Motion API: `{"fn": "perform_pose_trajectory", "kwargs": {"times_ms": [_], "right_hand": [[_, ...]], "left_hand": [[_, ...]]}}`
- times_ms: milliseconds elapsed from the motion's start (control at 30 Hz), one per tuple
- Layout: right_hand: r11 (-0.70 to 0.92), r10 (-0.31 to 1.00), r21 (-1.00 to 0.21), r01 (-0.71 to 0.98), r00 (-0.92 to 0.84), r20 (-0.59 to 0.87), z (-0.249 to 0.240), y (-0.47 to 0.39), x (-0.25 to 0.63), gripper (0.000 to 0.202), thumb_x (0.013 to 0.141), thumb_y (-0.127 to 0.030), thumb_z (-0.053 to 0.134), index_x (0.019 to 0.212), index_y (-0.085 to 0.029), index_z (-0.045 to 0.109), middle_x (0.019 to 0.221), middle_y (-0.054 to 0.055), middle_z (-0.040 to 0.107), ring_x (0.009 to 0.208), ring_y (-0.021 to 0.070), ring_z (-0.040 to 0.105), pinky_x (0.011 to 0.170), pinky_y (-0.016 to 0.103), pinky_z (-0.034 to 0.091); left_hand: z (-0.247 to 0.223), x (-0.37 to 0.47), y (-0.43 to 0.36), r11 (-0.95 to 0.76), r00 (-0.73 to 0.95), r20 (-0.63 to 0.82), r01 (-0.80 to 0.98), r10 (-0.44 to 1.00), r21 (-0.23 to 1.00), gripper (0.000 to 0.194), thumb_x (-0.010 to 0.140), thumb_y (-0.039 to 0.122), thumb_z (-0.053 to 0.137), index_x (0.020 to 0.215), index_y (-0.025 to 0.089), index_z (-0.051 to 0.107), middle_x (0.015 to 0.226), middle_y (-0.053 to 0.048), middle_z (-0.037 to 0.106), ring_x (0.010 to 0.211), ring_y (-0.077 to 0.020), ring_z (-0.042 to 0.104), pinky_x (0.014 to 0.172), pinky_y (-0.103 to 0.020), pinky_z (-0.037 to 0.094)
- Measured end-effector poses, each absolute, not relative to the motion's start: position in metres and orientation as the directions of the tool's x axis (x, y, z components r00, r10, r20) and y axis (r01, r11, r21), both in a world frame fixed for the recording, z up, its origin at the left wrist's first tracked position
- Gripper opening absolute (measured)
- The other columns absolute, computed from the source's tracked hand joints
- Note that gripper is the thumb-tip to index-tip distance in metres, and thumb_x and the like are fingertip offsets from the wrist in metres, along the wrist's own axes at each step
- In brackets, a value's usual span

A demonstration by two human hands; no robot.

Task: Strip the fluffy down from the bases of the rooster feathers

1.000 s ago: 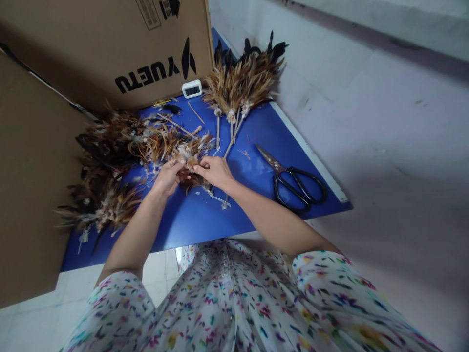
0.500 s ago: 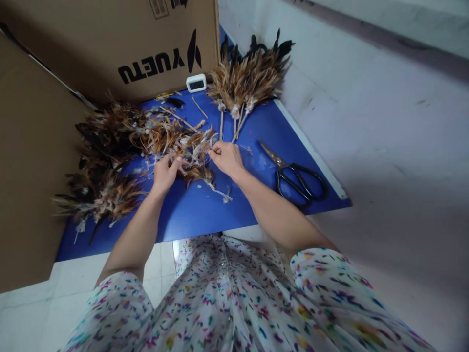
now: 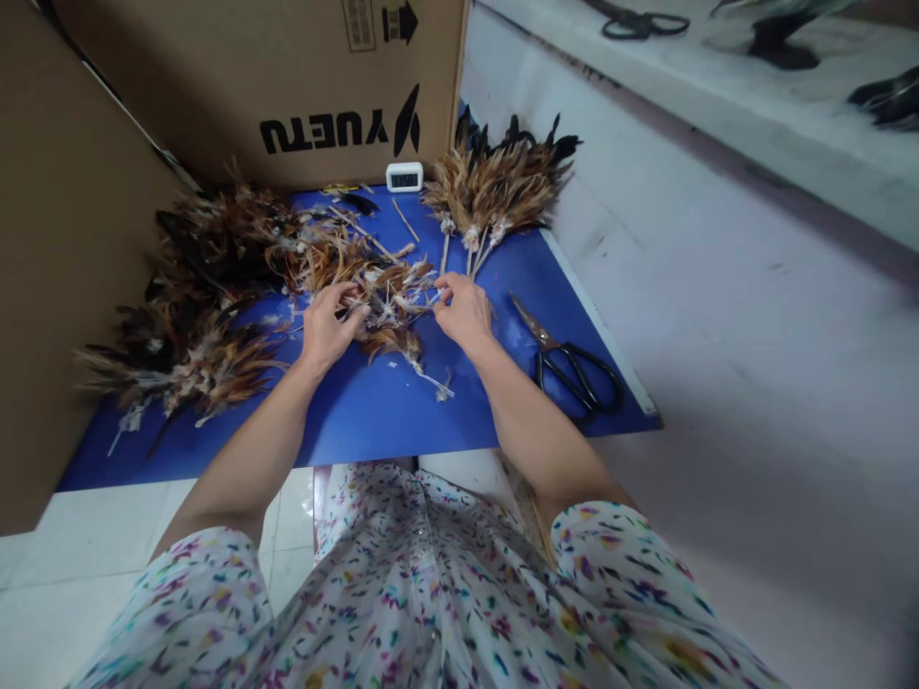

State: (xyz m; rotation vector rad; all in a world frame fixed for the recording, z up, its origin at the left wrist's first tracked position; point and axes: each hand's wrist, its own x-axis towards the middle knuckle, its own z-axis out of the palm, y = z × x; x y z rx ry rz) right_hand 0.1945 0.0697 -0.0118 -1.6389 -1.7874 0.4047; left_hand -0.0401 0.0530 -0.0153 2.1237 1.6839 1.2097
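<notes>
Loose brown and black feathers [image 3: 323, 258] lie in a long heap over the left and middle of the blue table. My left hand [image 3: 332, 325] is at the heap's near edge, thumb and fingers curved with a gap between them, feathers just beyond. My right hand [image 3: 461, 308] pinches the end of a thin whitish strand [image 3: 431, 299] at the heap's right end. Below, between the hands, lies a small brown feather tuft [image 3: 393, 344] with a white tie. Feather bundles on sticks [image 3: 495, 187] lie at the back right.
Large black-handled scissors [image 3: 574, 373] lie right of my right hand. A white digital timer [image 3: 404, 177] stands before a cardboard box [image 3: 215, 86]. Another cardboard panel [image 3: 57, 239] is at the left. A wall and a ledge [image 3: 689, 86] with more scissors [image 3: 644, 26] run along the right.
The view has shifted, bringing the ledge's scissors into sight. My left hand has opened a little at the feathers. My right hand has moved slightly away to the right with the strand.
</notes>
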Motion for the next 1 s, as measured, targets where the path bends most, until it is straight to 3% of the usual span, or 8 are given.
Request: {"fn": "perform_pose_trajectory", "kwargs": {"times_ms": [100, 200, 300, 433, 567, 800, 1000], "right_hand": [[0.313, 0.922, -0.596, 0.740, -0.085, 0.379, -0.017, 0.073, 0.192, 0.037, 0.079, -0.006, 0.051, 0.108, -0.016, 0.070, 0.104, 0.007, 0.069, 0.095, 0.0195, 0.062, 0.091, 0.033, 0.048], [0.420, 0.880, -0.501, 0.756, -0.204, 0.430, -0.026, 0.077, 0.188, 0.025, 0.086, -0.016, 0.058, 0.105, -0.015, 0.073, 0.106, 0.010, 0.070, 0.103, 0.0234, 0.060, 0.102, 0.039, 0.043], [0.426, 0.881, -0.411, 0.806, -0.265, 0.391, -0.032, 0.077, 0.183, 0.022, 0.087, -0.026, 0.064, 0.102, -0.015, 0.075, 0.108, 0.013, 0.069, 0.106, 0.0287, 0.058, 0.099, 0.044, 0.044], [0.406, 0.887, -0.343, 0.847, -0.276, 0.369, -0.033, 0.076, 0.179, 0.019, 0.091, -0.021, 0.057, 0.091, -0.015, 0.076, 0.104, 0.014, 0.068, 0.106, 0.0303, 0.057, 0.093, 0.045, 0.045], [0.460, 0.861, -0.429, 0.778, -0.272, 0.429, -0.032, 0.079, 0.181, 0.016, 0.091, -0.018, 0.057, 0.086, -0.016, 0.071, 0.098, 0.011, 0.069, 0.099, 0.0254, 0.059, 0.097, 0.044, 0.043], [0.587, 0.806, -0.610, 0.532, -0.313, 0.503, -0.025, 0.078, 0.185, 0.011, 0.089, -0.020, 0.058, 0.079, -0.020, 0.062, 0.090, 0.005, 0.066, 0.092, 0.0207, 0.059, 0.091, 0.037, 0.042], [0.606, 0.793, -0.672, 0.427, -0.392, 0.466, -0.021, 0.074, 0.184, 0.012, 0.088, -0.022, 0.056, 0.076, -0.019, 0.058, 0.086, 0.004, 0.064, 0.088, 0.0192, 0.056, 0.087, 0.035, 0.041]], "left_hand": [[-0.015, -0.040, 0.053, -0.413, 0.047, 0.572, 0.740, 0.819, 0.531, 0.028, 0.091, 0.037, 0.057, 0.106, 0.016, 0.068, 0.105, -0.010, 0.071, 0.099, -0.0207, 0.065, 0.093, -0.033, 0.046], [-0.018, -0.041, 0.054, -0.401, 0.018, 0.588, 0.748, 0.809, 0.529, 0.026, 0.096, 0.033, 0.048, 0.097, 0.018, 0.069, 0.090, -0.006, 0.074, 0.091, -0.0190, 0.067, 0.092, -0.032, 0.047], [-0.022, -0.041, 0.057, -0.405, 0.021, 0.598, 0.754, 0.801, 0.517, 0.018, 0.092, 0.024, 0.054, 0.101, 0.019, 0.068, 0.089, -0.005, 0.074, 0.090, -0.0187, 0.068, 0.091, -0.032, 0.048], [-0.023, -0.041, 0.060, -0.484, 0.087, 0.665, 0.756, 0.742, 0.441, 0.016, 0.091, 0.027, 0.055, 0.097, 0.019, 0.068, 0.103, -0.008, 0.073, 0.100, -0.0210, 0.066, 0.092, -0.034, 0.048], [-0.023, -0.041, 0.061, -0.497, 0.128, 0.681, 0.780, 0.721, 0.379, 0.018, 0.093, 0.031, 0.055, 0.086, 0.020, 0.069, 0.092, -0.008, 0.073, 0.094, -0.0227, 0.066, 0.091, -0.039, 0.045], [-0.025, -0.038, 0.059, -0.574, 0.236, 0.702, 0.765, 0.672, 0.292, 0.023, 0.094, 0.028, 0.056, 0.109, 0.020, 0.072, 0.110, -0.011, 0.073, 0.108, -0.0251, 0.064, 0.095, -0.040, 0.042], [-0.027, -0.037, 0.061, -0.602, 0.312, 0.672, 0.758, 0.672, 0.250, 0.028, 0.095, 0.040, 0.056, 0.104, 0.020, 0.074, 0.101, -0.010, 0.075, 0.098, -0.0244, 0.065, 0.093, -0.040, 0.042]]}}
